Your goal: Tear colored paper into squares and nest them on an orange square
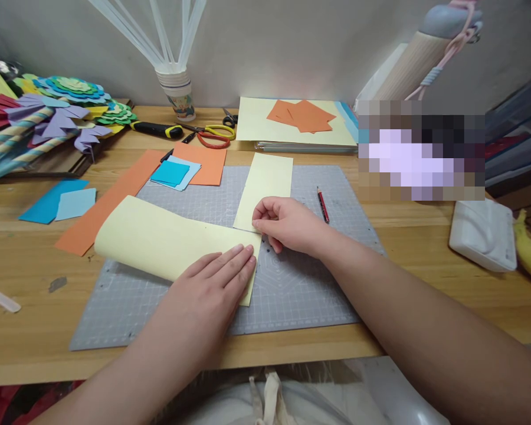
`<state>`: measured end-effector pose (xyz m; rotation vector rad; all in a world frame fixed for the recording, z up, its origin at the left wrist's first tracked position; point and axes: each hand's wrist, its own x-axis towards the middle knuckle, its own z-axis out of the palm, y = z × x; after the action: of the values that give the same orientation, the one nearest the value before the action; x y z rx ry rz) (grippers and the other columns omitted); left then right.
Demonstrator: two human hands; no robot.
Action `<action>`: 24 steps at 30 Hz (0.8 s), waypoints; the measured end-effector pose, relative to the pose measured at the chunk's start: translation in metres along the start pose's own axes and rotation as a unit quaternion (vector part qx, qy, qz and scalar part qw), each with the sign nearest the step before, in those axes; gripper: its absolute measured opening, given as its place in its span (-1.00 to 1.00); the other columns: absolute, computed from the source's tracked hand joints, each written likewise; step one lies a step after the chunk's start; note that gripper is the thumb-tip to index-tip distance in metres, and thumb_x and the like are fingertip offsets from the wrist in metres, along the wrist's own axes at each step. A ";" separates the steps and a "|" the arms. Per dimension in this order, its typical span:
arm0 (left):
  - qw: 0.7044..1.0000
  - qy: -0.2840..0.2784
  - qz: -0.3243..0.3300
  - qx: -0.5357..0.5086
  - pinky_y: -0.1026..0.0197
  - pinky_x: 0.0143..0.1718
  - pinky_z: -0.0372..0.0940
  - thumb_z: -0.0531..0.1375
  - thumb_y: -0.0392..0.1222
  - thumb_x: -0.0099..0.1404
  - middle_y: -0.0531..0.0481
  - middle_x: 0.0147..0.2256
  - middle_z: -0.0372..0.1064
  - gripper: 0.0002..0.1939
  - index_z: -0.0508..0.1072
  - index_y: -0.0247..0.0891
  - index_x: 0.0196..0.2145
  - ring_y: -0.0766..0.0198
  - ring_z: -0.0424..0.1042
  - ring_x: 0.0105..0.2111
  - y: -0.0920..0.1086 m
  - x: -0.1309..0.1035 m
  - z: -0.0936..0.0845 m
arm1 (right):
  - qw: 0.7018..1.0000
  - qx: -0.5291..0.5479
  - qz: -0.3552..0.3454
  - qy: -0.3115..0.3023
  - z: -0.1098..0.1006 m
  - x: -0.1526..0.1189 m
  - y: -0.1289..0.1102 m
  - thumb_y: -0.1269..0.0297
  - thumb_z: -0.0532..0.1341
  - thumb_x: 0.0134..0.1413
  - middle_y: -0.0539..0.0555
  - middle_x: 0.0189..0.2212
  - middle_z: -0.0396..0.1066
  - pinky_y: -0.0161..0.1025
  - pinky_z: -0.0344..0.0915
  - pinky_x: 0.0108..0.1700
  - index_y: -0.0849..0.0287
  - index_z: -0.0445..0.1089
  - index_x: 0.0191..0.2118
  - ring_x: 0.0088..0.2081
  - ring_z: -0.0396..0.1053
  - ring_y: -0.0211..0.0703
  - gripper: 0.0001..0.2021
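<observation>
My left hand (216, 283) lies flat, fingers stretched out, on a pale yellow sheet of paper (159, 236). The sheet is folded over, with a rounded bend at its left side. A smaller pale yellow paper strip (265, 177) lies behind it, its near edge close to the sheet's far right corner. At that edge my right hand (285, 224) has thumb and forefinger pinched together on the strip; the fingertips partly hide the spot. Both papers rest on a grey cutting mat (310, 295). To the right of the strip lies a dark red pencil (323, 205).
Orange paper (115, 198) and blue paper squares (170, 172) lie left and behind. Scissors (215, 137) and a black-yellow cutter knife (157, 130) sit further back, near a paper cup (177, 97) of clear sticks. Paper flowers (71, 112) fill the left. A white box (482, 233) stands right.
</observation>
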<state>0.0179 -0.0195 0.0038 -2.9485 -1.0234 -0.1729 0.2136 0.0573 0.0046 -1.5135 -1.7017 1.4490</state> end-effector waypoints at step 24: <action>1.000 0.003 0.004 0.011 0.03 0.12 0.23 -0.04 -0.42 0.30 -0.14 0.23 0.19 -0.51 0.30 -0.35 0.17 0.13 0.31 0.16 -0.002 -0.001 0.002 | 1.000 -0.002 -0.007 -0.004 0.000 0.001 0.003 0.49 0.13 0.04 -0.17 -0.69 0.23 -0.42 0.10 -0.65 0.15 0.25 -0.41 -0.73 0.23 -0.41 -0.90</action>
<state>0.0162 -0.0187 0.0018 -2.9307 -1.0047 -0.1688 0.2141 0.0574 0.0019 -1.4967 -1.7176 1.4471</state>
